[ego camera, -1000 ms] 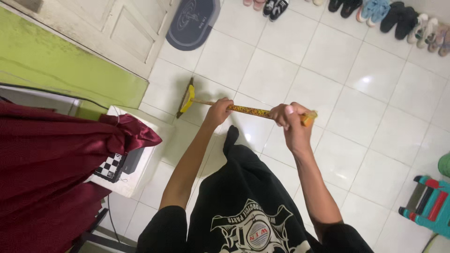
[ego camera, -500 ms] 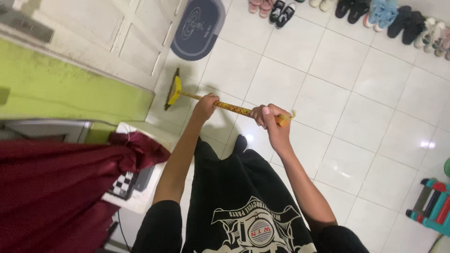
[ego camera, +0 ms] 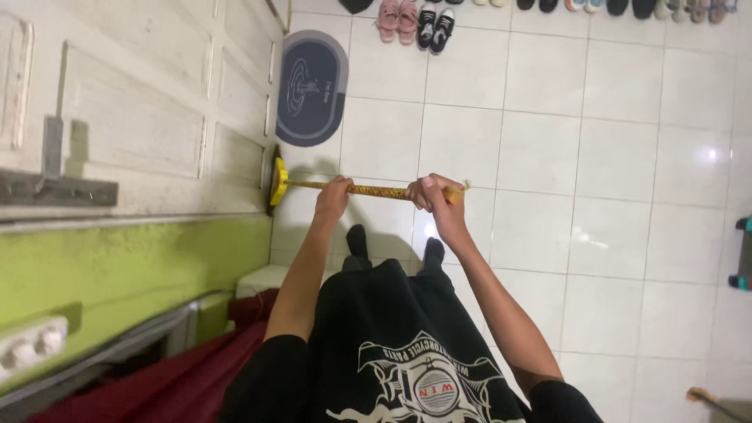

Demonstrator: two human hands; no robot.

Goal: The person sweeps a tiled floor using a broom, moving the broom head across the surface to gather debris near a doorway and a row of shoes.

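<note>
Head view: both hands' grips around broom handle

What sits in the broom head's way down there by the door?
The broom head is already up against the white door. Just beyond it along the door lies a dark oval mat. Both hands grip the handle directly.

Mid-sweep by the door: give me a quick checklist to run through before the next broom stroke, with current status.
1. Left hand gripping broom handle: ok.
2. Right hand closed near the handle's top end: ok.
3. Broom head down on the tiled floor at the door: ok.
4. Head clear of the doormat: ok, apart.
5. Shoes out of the stroke path: ok, far off.
6. Dust left under the head: cannot tell.
</note>
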